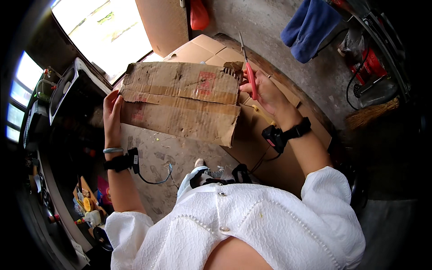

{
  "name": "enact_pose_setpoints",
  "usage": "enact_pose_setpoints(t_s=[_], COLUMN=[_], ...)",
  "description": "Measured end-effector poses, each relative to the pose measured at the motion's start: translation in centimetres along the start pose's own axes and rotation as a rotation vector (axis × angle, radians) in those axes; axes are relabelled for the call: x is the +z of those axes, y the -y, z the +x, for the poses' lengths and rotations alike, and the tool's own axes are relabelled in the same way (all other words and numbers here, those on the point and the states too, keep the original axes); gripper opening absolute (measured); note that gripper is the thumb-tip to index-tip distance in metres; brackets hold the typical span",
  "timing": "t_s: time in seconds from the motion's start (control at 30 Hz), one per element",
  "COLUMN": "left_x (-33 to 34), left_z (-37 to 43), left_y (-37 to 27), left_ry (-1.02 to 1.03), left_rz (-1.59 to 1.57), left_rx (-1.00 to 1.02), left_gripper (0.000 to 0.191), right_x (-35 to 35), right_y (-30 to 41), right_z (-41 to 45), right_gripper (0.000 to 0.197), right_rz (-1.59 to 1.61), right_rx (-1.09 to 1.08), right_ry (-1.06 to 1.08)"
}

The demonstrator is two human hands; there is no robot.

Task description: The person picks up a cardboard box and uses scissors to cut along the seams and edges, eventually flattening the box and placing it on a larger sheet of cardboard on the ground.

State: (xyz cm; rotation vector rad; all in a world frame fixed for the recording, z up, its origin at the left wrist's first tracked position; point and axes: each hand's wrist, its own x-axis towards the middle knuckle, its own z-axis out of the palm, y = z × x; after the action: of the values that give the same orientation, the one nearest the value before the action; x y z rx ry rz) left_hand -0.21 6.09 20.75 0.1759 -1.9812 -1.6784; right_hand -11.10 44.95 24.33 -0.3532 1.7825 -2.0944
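Note:
A worn piece of corrugated cardboard [182,118] is held up in front of me, with torn edges, a strip of brown tape across it and faded red print. My left hand [112,109] pinches its left edge between thumb and fingers. At the upper right edge is my right hand [265,89], gripping scissors [250,72] with red handles, blades pointing up and away. Fingertips of that hand also appear to touch the cardboard, though their contact is partly hidden. The sheet's ragged upper right corner lies beside the scissors.
Larger cardboard [206,47] spreads behind and to the right, on a wooden-edged surface [263,62]. A sink [64,87] is at left, near an open doorway [104,37]. A blue towel [308,28] and a straw broom [373,113] are at right. Cables hang from both wrist devices.

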Motion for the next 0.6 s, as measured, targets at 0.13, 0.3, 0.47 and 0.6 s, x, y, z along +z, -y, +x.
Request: enact_pose_setpoints(t_s=[0.13,0.3,0.47,0.6], left_x=[-0.4,-0.3,-0.7,-1.1], left_z=[-0.1,0.2,0.1,0.2], left_y=[0.0,0.5,0.5,0.8], left_ry=[-0.007,0.018,0.015,0.002], left_rz=[-0.018,-0.042,-0.057,-0.057], left_rx=[-0.012,-0.015,-0.018,-0.013], left_gripper=[0.03,0.031,0.031,0.032], right_x=[0.4,-0.4,1.1,1.6], right_y=[0.7,-1.3,0.0,0.4], right_z=[0.1,2.9,3.4,4.0], right_gripper=[0.044,0.049,0.046,0.038], right_rz=[-0.024,-0.123,-0.378,-0.435], right_rx=[0.127,-0.03,-0.014,0.044], right_ry=[0.033,0.022,-0.131,-0.123])
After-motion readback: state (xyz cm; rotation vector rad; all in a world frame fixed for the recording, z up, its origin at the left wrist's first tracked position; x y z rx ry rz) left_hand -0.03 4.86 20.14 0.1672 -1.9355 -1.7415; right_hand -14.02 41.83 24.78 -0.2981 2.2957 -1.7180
